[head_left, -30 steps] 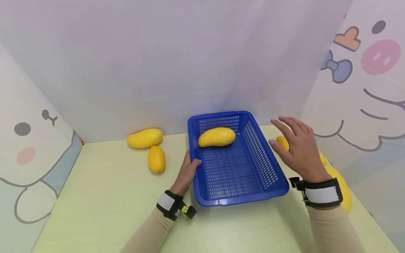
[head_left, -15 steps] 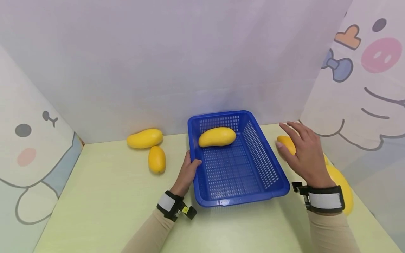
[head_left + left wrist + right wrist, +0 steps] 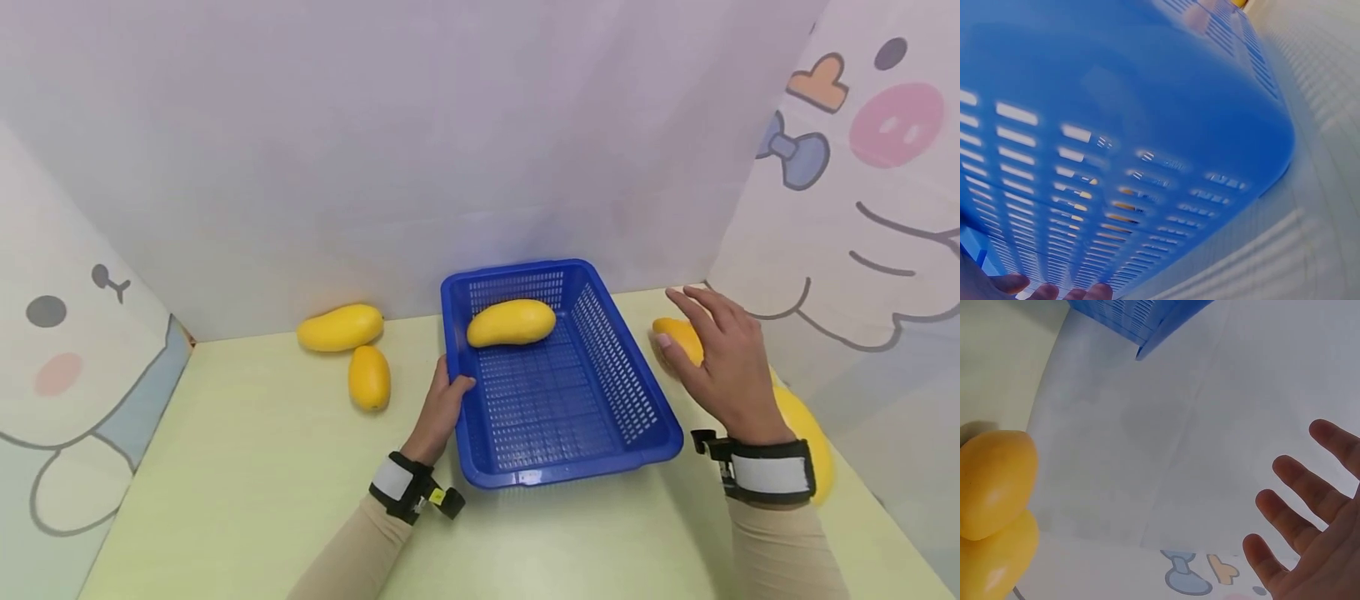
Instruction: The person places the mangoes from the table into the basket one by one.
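Observation:
In the head view a blue plastic basket (image 3: 551, 417) sits at the middle, its near side raised off the table. One yellow mango (image 3: 512, 322) lies inside, toward the far end. My left hand (image 3: 438, 414) grips the basket's left rim, thumb over the edge; its fingertips (image 3: 1099, 290) show against the perforated outer wall in the left wrist view. My right hand (image 3: 727, 367) hovers to the right of the basket with fingers spread and nothing held. Below it, a small mango (image 3: 678, 336) and a larger mango (image 3: 806, 442) are partly hidden by the hand and wrist.
Two more mangoes lie on the left of the pale green table (image 3: 247, 467): a long mango (image 3: 341, 327) near the back wall (image 3: 360, 167) and a smaller mango (image 3: 369, 378) in front of it. Printed cartoon panels stand on both sides.
My right hand has shifted slightly right, away from the basket's rim and over the small mango. The left hand keeps its grip; the basket and mangoes stay in place.

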A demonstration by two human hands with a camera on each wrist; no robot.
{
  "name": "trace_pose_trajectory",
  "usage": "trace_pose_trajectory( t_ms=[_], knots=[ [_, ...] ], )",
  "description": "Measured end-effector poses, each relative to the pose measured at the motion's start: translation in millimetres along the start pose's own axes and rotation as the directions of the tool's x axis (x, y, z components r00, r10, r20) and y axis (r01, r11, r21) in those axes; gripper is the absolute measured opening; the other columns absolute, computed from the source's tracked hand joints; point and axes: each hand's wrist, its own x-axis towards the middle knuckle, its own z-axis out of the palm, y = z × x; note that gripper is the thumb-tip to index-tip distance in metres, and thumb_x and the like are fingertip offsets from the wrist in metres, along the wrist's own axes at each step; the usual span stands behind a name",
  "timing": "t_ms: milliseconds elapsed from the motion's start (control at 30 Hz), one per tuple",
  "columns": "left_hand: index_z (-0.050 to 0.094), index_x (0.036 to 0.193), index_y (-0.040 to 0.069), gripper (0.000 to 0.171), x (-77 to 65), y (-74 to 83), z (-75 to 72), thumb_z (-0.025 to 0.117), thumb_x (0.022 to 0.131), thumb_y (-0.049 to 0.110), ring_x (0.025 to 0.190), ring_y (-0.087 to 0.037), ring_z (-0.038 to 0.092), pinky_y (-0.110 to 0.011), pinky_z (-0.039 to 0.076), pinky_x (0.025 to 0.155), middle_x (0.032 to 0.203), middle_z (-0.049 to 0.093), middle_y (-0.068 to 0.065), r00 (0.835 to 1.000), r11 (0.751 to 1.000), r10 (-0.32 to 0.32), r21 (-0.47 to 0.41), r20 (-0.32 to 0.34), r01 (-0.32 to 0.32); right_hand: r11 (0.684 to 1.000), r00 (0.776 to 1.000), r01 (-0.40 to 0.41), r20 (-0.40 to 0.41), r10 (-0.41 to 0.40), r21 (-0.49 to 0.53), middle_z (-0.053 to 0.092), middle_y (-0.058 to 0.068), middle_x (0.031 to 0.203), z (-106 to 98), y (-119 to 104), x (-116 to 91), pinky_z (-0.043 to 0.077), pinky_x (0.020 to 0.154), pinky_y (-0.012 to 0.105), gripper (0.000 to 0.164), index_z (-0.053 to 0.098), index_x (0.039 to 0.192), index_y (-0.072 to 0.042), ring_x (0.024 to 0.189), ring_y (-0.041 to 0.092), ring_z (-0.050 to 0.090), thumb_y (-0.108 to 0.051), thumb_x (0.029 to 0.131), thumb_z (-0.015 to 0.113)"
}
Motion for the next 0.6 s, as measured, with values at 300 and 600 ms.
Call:
trace_pose_trajectory(
  t_ms=[300,600],
  knots=[
    [0.015,0.145,0.014,0.057,0.1,-3.2,-1.5,0.040,0.094,0.017,0.126,-0.031,0.035,-0.049,0.027,0.103,0.142,0.032,-0.016,1.000,1.000,-0.004,-0.009,0.002,0.004,0.999,0.998,-0.038,-0.057,0.037,-0.017,0.047,0.014,0.134,-12.1,5.8,-1.4,0.028,0.093,0.061,0.054,0.047,0.137,-0.021,0.124,0.036,0.037,-0.041,0.087,0.054],
    [0.011,0.146,0.008,0.059,-3.9,11.4,-1.8,0.039,0.095,0.013,0.127,-0.035,0.033,-0.048,0.028,0.103,0.142,0.031,-0.016,0.999,0.999,-0.023,-0.024,0.033,0.024,0.991,0.993,-0.104,-0.070,0.098,-0.087,0.048,0.017,0.132,-22.8,15.3,-7.2,0.025,0.098,0.062,0.060,0.048,0.136,-0.019,0.123,0.038,0.038,-0.042,0.083,0.060]
  ],
)
